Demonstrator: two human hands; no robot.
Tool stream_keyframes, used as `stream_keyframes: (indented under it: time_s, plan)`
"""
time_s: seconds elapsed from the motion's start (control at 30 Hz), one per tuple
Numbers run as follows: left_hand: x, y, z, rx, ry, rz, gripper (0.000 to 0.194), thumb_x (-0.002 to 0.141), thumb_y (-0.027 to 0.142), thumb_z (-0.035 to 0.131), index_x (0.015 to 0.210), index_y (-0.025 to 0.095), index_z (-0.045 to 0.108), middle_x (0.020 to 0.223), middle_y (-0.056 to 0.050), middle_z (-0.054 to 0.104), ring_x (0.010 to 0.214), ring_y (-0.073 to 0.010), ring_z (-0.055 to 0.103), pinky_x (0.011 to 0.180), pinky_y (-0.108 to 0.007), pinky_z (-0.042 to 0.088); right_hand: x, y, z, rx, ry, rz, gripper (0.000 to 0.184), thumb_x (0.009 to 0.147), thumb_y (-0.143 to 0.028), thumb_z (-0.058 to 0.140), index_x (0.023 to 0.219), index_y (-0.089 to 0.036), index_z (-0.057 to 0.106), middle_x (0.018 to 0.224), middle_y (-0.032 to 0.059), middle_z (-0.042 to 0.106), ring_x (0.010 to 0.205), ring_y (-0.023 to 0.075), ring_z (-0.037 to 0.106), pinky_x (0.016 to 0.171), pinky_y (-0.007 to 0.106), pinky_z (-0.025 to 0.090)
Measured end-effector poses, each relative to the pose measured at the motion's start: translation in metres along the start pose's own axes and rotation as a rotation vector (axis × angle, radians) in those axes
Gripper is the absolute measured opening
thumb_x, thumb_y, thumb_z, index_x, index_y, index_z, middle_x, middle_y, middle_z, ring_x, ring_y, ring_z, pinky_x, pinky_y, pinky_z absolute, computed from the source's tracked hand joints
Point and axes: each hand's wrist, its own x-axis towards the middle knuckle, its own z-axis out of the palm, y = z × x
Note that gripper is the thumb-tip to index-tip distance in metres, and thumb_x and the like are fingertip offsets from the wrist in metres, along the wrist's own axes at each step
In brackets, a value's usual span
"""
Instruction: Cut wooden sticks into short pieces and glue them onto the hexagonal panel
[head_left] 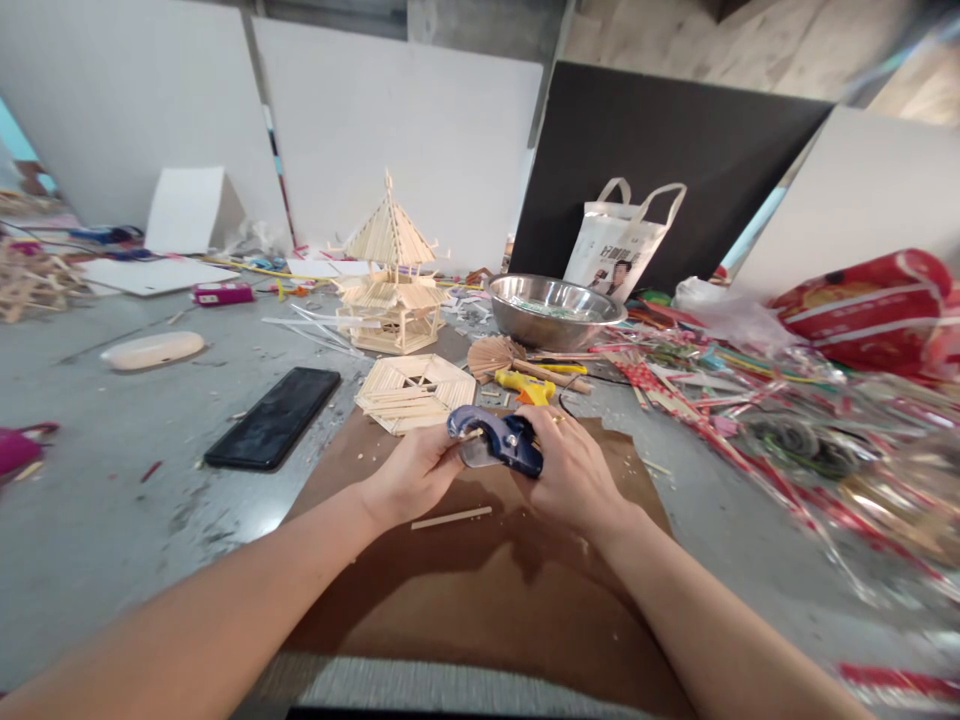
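My right hand (570, 460) is closed around the handles of a dark blue cutter (511, 440), whose metal blade points left. Fingers of my left hand (416, 470) are pinched together at the cutter's jaws, on a thin wooden stick (474, 434) of which only a short end shows. Below the hands, a loose wooden strip (451, 518) lies on a brown sheet (450, 610). Just beyond them is a flat hexagonal panel (401, 400) of wooden sticks. A yellow glue gun (525, 386) rests behind the cutter.
A wooden stick pagoda (390, 280) stands at the back, beside a metal bowl (555, 312) and a white bag (619, 240). To the left are a black phone (274, 418) and a white oval case (152, 350). Wrappers and strips (720, 400) clutter the right side.
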Motion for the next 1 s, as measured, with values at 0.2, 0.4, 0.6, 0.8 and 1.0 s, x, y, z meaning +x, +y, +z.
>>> stream_keyframes:
  time_s: [0.2,0.4,0.6,0.8,1.0]
  plan:
    - [-0.0017,0.0013,-0.0014,0.026,0.000,-0.009,0.020,0.079,0.021,0.034,0.074,0.014,0.053,0.067,-0.002,0.052,0.062,-0.0102,0.045,0.060,-0.020,0.037,0.0002,-0.0023,-0.0010,-0.001,0.002,0.018,0.037,0.060,-0.019,0.048,0.097,-0.017,0.043,0.089,0.0086,0.054,0.082,0.0220,0.048,0.071,0.032,0.036]
    - [-0.0007,0.0016,-0.0011,0.032,0.001,-0.009,0.020,0.078,0.020,0.035,0.067,0.014,0.050,0.064,-0.001,0.051,0.061,-0.0099,0.044,0.059,-0.020,0.036,0.0000,-0.0020,-0.0023,-0.037,-0.019,0.027,0.036,0.060,-0.020,0.048,0.095,-0.017,0.045,0.087,0.0084,0.055,0.078,0.0212,0.048,0.068,0.031,0.036]
    - [-0.0006,-0.0004,-0.0004,0.057,0.005,-0.002,0.019,0.077,0.018,0.036,0.064,0.013,0.049,0.061,0.000,0.048,0.060,-0.0096,0.044,0.057,-0.020,0.036,0.0005,-0.0014,-0.0032,-0.072,-0.024,0.029,0.035,0.060,-0.021,0.049,0.095,-0.017,0.045,0.087,0.0079,0.055,0.077,0.0207,0.048,0.067,0.029,0.035]
    - [-0.0006,-0.0008,-0.0007,0.060,-0.005,-0.005,0.021,0.078,0.019,0.035,0.063,0.013,0.048,0.060,0.000,0.048,0.059,-0.0094,0.044,0.057,-0.020,0.036,0.0001,-0.0012,-0.0017,-0.050,-0.033,0.027,0.038,0.060,-0.019,0.049,0.098,-0.017,0.044,0.088,0.0073,0.055,0.079,0.0206,0.048,0.069,0.029,0.035]
    - [-0.0004,-0.0008,-0.0007,0.081,0.001,-0.015,0.022,0.078,0.020,0.034,0.062,0.013,0.048,0.059,0.000,0.048,0.058,-0.0094,0.044,0.056,-0.021,0.036,-0.0001,-0.0026,-0.0022,-0.056,-0.041,0.047,0.040,0.059,-0.019,0.048,0.098,-0.017,0.044,0.088,0.0068,0.055,0.079,0.0202,0.048,0.069,0.028,0.034]
